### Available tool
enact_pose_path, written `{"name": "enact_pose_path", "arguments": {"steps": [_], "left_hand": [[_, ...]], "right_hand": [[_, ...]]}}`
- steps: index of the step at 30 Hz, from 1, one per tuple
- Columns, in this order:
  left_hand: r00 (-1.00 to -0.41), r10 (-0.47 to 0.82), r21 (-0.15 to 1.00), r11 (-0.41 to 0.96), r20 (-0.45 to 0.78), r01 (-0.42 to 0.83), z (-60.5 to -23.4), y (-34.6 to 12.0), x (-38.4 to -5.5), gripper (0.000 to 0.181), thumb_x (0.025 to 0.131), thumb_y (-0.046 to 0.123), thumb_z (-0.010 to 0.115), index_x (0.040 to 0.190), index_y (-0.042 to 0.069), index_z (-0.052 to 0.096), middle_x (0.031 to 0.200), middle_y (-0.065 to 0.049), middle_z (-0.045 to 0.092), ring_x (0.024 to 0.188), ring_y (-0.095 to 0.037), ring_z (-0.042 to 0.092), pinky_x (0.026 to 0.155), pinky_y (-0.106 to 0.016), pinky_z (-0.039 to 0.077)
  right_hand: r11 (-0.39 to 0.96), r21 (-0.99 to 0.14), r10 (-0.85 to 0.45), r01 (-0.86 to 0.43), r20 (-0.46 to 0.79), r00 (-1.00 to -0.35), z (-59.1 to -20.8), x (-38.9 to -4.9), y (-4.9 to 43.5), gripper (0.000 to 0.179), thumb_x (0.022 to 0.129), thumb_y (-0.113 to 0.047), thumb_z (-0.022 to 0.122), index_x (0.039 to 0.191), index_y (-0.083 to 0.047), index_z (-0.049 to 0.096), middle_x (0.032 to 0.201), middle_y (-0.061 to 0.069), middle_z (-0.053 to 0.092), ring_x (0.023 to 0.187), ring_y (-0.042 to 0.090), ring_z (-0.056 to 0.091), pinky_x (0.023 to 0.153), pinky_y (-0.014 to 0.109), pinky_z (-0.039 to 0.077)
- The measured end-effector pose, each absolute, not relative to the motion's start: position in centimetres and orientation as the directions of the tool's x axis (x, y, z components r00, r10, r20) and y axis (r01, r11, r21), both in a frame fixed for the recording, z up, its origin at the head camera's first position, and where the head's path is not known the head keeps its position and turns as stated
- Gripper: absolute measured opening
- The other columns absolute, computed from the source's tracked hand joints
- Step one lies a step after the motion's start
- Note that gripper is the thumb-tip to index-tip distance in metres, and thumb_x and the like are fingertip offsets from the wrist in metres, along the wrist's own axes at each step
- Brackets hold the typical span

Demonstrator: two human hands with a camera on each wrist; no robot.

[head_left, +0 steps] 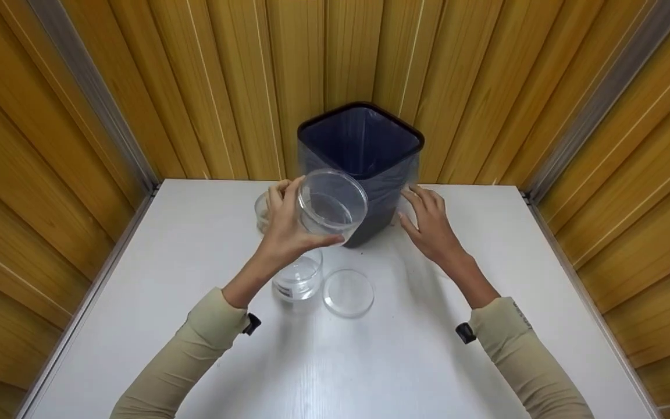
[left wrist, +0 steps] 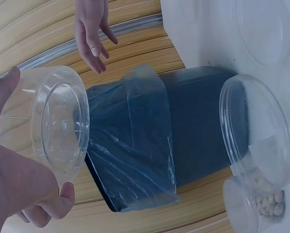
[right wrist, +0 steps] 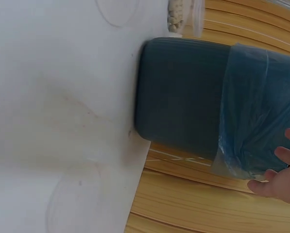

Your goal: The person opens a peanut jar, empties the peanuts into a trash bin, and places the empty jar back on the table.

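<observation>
My left hand (head_left: 285, 224) grips a clear round plastic tub (head_left: 333, 201), thumb along its lower side, and holds it tilted up in front of the bin; no contents show in it. The dark rectangular bin (head_left: 378, 203), lined with a thin plastic bag (left wrist: 130, 141), stands at the back of the table. Beside the bin's right side is my right hand (head_left: 431, 224), its fingers loosely spread and holding nothing. Below the held tub, a second clear tub (head_left: 297, 282) bearing a label sits on the table. A clear round lid (head_left: 349, 293) lies flat to its right.
Another clear tub (left wrist: 242, 206) with several small beige pieces (left wrist: 270, 204) stands left of the bin, partly behind my left hand in the head view. A faint clear round outline (right wrist: 74, 194) shows on the white table (head_left: 416, 361). Wood-patterned walls (head_left: 224, 87) enclose the back and sides.
</observation>
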State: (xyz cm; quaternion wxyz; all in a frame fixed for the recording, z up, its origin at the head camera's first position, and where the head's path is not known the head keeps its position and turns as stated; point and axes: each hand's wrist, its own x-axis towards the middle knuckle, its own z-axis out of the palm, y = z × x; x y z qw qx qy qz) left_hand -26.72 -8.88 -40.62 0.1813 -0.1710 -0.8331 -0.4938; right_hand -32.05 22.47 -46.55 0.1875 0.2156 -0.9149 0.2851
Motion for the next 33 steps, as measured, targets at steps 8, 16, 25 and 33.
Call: {"name": "enact_pose_path", "arguments": {"steps": [8,16,25,33], "left_hand": [[-0.870,0.183,0.732,0.478,0.457,0.485,-43.9,-8.2,-25.8,0.121,0.050,0.035,0.102,0.149,0.005,0.042,0.142,-0.017,0.045,0.131,-0.032,0.040,0.111,-0.050,0.037],[-0.855,0.246,0.760,0.392,0.457,0.519,-47.0,-6.2,-25.9,0.114,0.050,0.027,0.102,0.145,-0.002,0.045,0.139,-0.018,0.056,0.130,-0.034,0.048,0.112,-0.050,0.037],[-0.858,0.316,0.771,0.386,0.406,0.507,-51.7,-1.6,-26.0,0.114,0.053,0.028,0.102,0.146,-0.002,0.044,0.140,-0.016,0.057,0.131,-0.032,0.053,0.110,-0.048,0.043],[-0.882,0.345,0.772,0.444,0.321,0.455,-55.0,3.0,-26.7,0.119,0.054,0.025,0.103,0.149,-0.004,0.037,0.143,-0.019,0.053,0.133,-0.034,0.051,0.112,-0.045,0.043]], "right_hand": [[0.774,-0.422,-0.280,-0.472,0.441,-0.853,-48.1,-30.6,23.8,0.048,0.104,-0.023,0.058,0.147,-0.004,0.050,0.156,0.022,0.039,0.142,0.045,0.029,0.116,0.060,0.025],[0.790,-0.451,-0.218,-0.415,0.425,-0.878,-48.5,-29.9,24.8,0.049,0.104,-0.026,0.058,0.146,-0.003,0.051,0.155,0.022,0.039,0.142,0.045,0.028,0.116,0.061,0.026],[0.816,-0.463,-0.194,-0.347,0.346,-0.918,-49.5,-28.9,26.3,0.047,0.104,-0.027,0.055,0.144,-0.002,0.054,0.153,0.022,0.043,0.142,0.045,0.033,0.117,0.061,0.027],[0.837,-0.470,-0.142,-0.279,0.306,-0.941,-50.3,-28.3,27.1,0.047,0.105,-0.030,0.053,0.143,-0.003,0.054,0.153,0.022,0.043,0.143,0.045,0.033,0.117,0.061,0.027]]}}
